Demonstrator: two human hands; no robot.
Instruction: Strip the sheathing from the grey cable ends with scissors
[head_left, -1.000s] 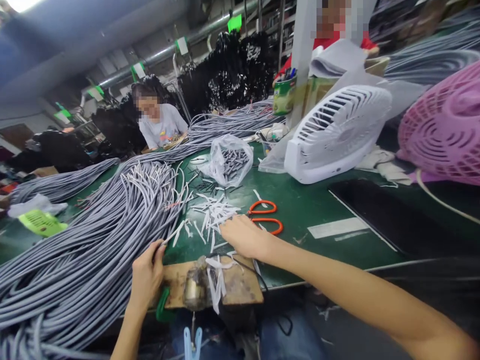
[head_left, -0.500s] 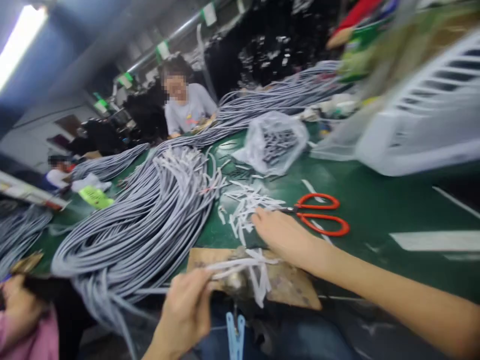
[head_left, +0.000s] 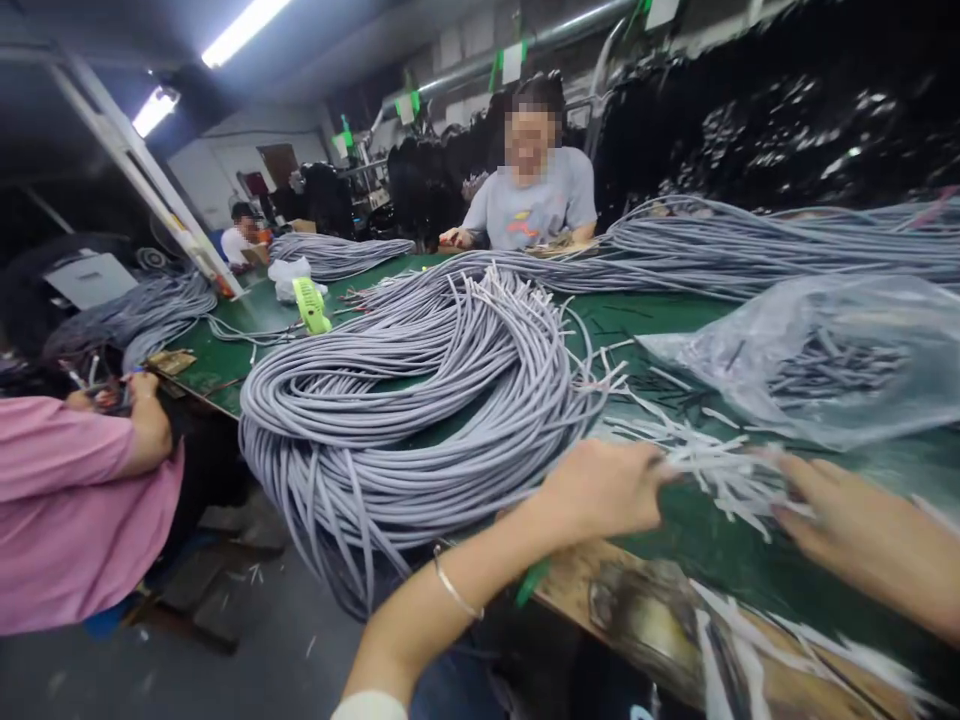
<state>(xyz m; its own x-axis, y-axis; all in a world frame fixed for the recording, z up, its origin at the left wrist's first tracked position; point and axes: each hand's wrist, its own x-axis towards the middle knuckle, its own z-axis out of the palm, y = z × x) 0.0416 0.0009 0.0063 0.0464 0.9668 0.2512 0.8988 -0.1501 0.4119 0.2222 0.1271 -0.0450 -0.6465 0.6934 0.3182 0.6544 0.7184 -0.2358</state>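
Observation:
A loose heap of thin white strips (head_left: 720,470) lies on the green table between my two hands. My left hand (head_left: 611,490), a bangle on its wrist, reaches in from the left with its fingers closed on strips at the heap's edge. At the heap's right side my right hand (head_left: 847,510) has thumb and fingers pinched on strips; motion smears both fingertips. Just below, at the table edge, a worn metal fixture (head_left: 645,620) sits on a brown board (head_left: 574,580), with more white strips draped over its right part.
Left of my hands lies a big coil of grey cables (head_left: 420,450). A clear plastic bag (head_left: 832,360) with short dark pieces stands at right. Across the table sits a person (head_left: 536,200); another in a pink shirt (head_left: 82,490) works at left. A green roll (head_left: 311,305) lies behind the coil.
My view has swung right and levelled. My left hand has moved from the fixture to the strip heap. My right hand is now at the heap's right side; the orange-handled scissors are out of sight.

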